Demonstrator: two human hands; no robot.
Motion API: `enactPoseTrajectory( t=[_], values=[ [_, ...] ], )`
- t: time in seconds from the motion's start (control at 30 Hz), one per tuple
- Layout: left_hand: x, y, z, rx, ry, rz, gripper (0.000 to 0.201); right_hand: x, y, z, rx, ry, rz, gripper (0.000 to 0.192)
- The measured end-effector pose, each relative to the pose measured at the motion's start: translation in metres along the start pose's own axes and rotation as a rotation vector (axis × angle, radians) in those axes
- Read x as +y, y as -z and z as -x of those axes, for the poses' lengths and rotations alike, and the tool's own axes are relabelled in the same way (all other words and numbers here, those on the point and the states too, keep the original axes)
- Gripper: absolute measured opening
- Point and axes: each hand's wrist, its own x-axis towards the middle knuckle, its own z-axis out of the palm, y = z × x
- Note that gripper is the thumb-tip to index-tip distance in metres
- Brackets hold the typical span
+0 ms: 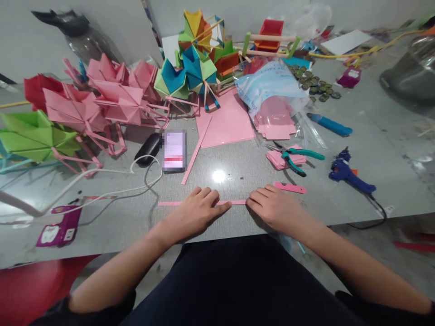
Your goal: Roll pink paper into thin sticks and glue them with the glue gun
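Note:
A narrow pink paper strip (169, 203) lies flat along the front of the grey table, running left to right beneath both hands. My left hand (200, 210) presses on it near its middle, fingers bent and the thumb stretched along the paper toward the right. At the strip's right end, my right hand (272, 206) has its fingers curled closed over the paper; the very end is hidden under it. A small pink cutter (290, 187) rests just beyond the right hand. Another pink strip (197, 151) lies slanted behind the left hand, one end over a pink sheet (226, 120).
Teal-handled pliers (292, 158) sit on a stack of pink pieces (275, 160). A blue glue gun (353, 174) is at right. On the left are a phone (175, 151), white cable (149, 183) and purple power strip (59, 226). Folded paper wheels (118, 97) line the back.

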Motion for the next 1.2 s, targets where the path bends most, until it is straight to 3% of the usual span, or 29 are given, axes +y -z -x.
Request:
enactPoseTrajectory(
  t=[0.13, 0.67, 0.9, 1.07, 1.2],
  values=[
    [-0.009, 0.005, -0.009, -0.049, -0.049, 0.013, 0.048, 0.001, -0.001, 0.000, -0.018, -0.010, 0.018, 0.026],
    [-0.028, 0.000, -0.028, 0.003, -0.081, -0.012, 0.044, 0.022, -0.012, -0.020, 0.072, -0.408, -0.440, 0.021],
    [-0.031, -0.004, -0.029, 0.075, -0.080, 0.082, 0.040, 0.016, -0.011, -0.024, 0.112, -0.465, -0.496, 0.018],
    [-0.029, -0.004, -0.031, 0.037, -0.083, 0.006, 0.040, 0.019, -0.006, -0.033, 0.036, -0.531, -0.481, 0.019],
    [-0.020, -0.002, -0.029, 0.022, -0.047, -0.046, 0.029, 0.032, -0.001, -0.036, 0.042, -0.583, -0.806, 0.021]
  ],
)
